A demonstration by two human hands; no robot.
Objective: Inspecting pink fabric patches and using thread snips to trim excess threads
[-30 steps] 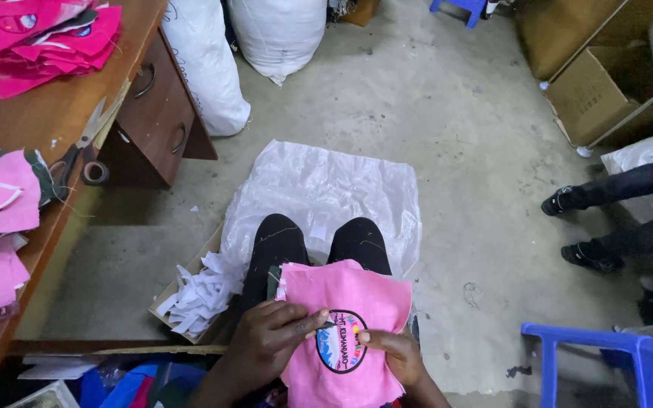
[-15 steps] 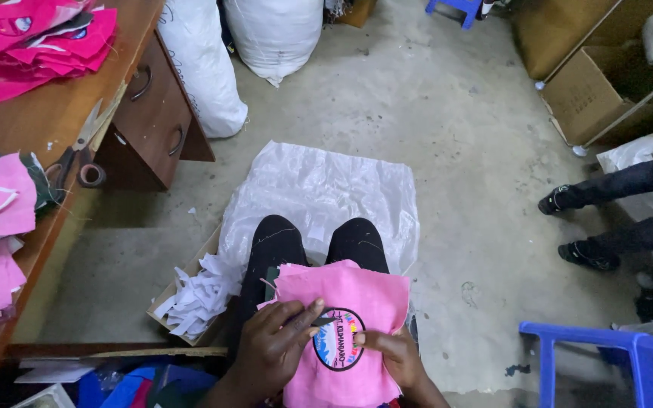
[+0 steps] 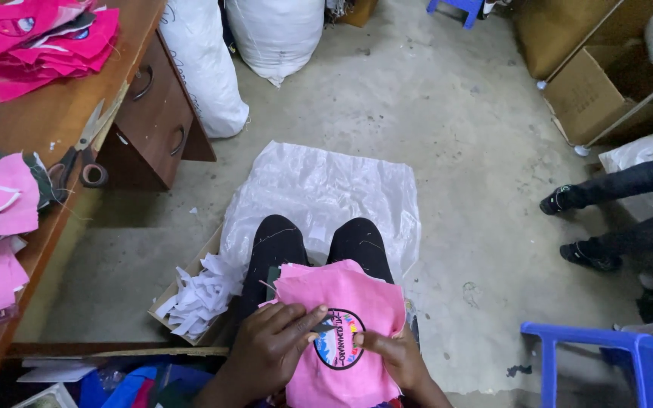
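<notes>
A pink fabric piece point(image 3: 345, 298) with a round printed patch point(image 3: 339, 349) lies across my lap. My left hand point(image 3: 270, 347) rests on the fabric, its fingertips pinching at the patch's left edge. At the right edge of the patch, my right hand point(image 3: 393, 355) grips the fabric. Both hands sit at the bottom of the head view, above my black-trousered knees point(image 3: 315, 242).
A wooden desk point(image 3: 54, 121) on the left carries pink fabric stacks point(image 3: 35, 45), scissors point(image 3: 77, 147) and a tape roll point(image 3: 94, 175). A box of white scraps point(image 3: 194, 298) sits by my left leg. White plastic sheet point(image 3: 326, 189), sacks point(image 3: 273, 34), another person's legs point(image 3: 621, 211), blue stool point(image 3: 606, 363).
My left fingers have slid rightward onto the patch edge. The fabric has shifted slightly in my lap.
</notes>
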